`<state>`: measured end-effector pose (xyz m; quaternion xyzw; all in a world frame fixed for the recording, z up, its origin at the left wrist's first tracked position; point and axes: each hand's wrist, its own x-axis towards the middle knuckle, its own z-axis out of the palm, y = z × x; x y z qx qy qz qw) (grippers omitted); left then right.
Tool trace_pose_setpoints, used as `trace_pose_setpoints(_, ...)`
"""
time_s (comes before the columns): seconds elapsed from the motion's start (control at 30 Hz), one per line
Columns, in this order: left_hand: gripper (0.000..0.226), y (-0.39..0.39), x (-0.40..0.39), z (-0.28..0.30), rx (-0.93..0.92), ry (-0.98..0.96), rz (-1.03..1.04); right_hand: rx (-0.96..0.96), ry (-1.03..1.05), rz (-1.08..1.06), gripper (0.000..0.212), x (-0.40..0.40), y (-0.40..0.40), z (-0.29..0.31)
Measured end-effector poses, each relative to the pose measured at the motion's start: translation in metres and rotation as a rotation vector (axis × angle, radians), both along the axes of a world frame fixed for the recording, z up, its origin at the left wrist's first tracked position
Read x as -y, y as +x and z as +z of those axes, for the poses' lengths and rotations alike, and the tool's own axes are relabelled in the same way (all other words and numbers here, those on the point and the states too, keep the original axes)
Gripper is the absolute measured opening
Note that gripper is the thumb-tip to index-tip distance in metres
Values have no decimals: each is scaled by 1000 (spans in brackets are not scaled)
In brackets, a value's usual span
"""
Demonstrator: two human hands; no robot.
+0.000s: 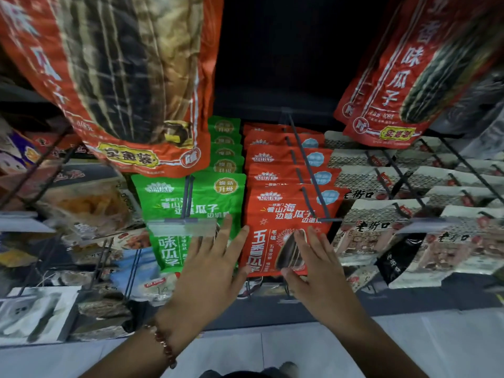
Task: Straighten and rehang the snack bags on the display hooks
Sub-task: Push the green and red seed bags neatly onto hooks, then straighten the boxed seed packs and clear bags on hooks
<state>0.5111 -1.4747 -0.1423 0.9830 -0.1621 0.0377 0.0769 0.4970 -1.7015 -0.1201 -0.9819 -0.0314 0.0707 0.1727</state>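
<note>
A person's two hands reach up to a store's peg display of sunflower-seed bags, the left hand point(210, 266) spread flat with straight fingers point(240, 242) over the seam between the green bags point(191, 203) and the red bags point(283, 214), the right hand point(313, 264) laid open on the lower front of the foremost red bag, fingers extended and gripping nothing. A beaded bracelet point(165, 347) circles the left wrist. Both rows hang upright, long axis vertical, printed faces toward the camera, stacked one behind another on dark wire hooks point(308, 170) that jut forward; only the top strips of the rear bags show. A clear price-tag holder point(182, 227) covers the middle of the front green bag, and the left hand hides its lower right corner. Two large orange bags point(122, 85) point(409, 77) on the row above are blurred and cut off by the frame's top edge. Grey-and-white bags point(381, 236) hang to the right; packages at far left point(90, 203) are too smeared to identify. Pale floor tiles point(300, 347) show below
</note>
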Motion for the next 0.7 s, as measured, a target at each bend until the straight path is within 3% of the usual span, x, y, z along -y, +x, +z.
trace_pose_setpoints(0.27, 59, -5, 35, -5, 15, -98, -302, 37, 192, -146, 73, 16, -22, -3)
trace_pose_setpoints(0.5, 65, -2, 106, 2, 14, 47, -294, 0, 189, -217, 71, 100, -27, -4)
trace_pose_setpoints(0.7, 70, 0, 186, -1, 62, 34, -260, 67, 187, -93, 71, 177, -14, -6)
